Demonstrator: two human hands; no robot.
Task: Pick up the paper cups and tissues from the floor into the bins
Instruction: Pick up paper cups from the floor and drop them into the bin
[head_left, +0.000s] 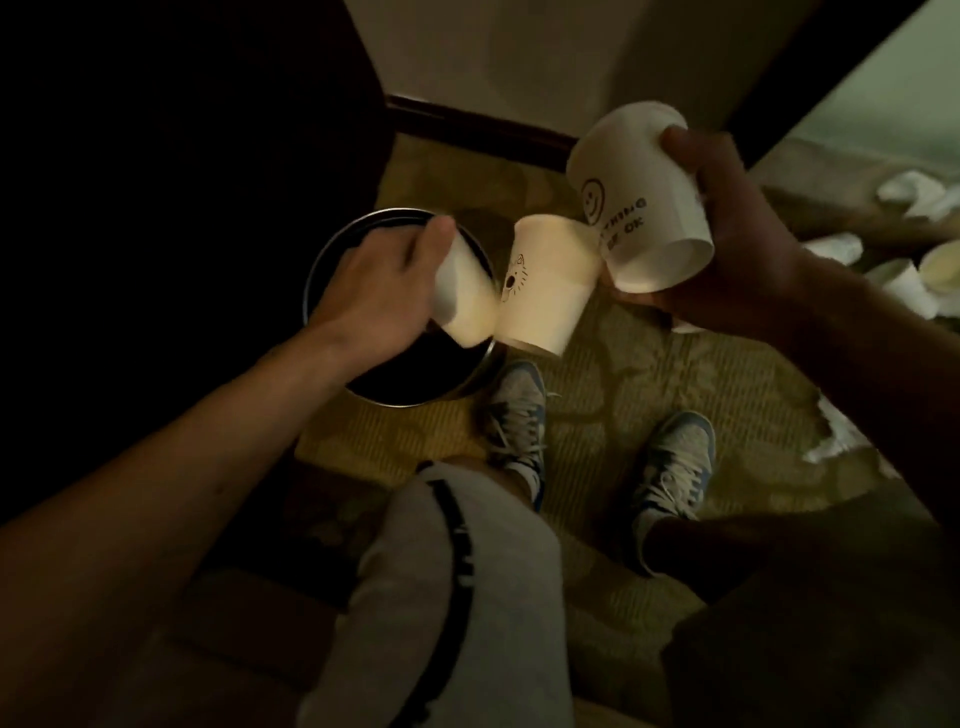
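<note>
The person is bending over a round dark bin (457, 387) sitting left of centre on the patterned carpet (675, 374), just ahead of their shoes (514, 415), so that whatever is let go should fall straight in. The left hand (369, 291) is reaching over the bin's mouth with its fingers curled round a plain cup (462, 296), which is tilting mouth-down towards the opening, apparently the position for a drop. Right of it, at the frame's centre, a cat cup (545, 291) is hanging over the bin's right rim and the carpet, touching the plain cup on one side and a smiley cup (639, 208) on the other. Which hand is carrying it, or whether it is falling free, cannot be told here. The right hand (737, 234), upper right of centre, is wrapping thumb and fingers round the smiley cup, keeping it tipped on its side and well clear of the bin, probably waiting its turn once the left hand's load is gone. Along the right edge, tissues (909, 192) and loose cups (940, 265) are lying on the floor, so most of the clearing looks undone. Since the cat cup is sitting over the rim rather than the opening, it may be at risk of glancing off and landing beside the shoes.
</note>
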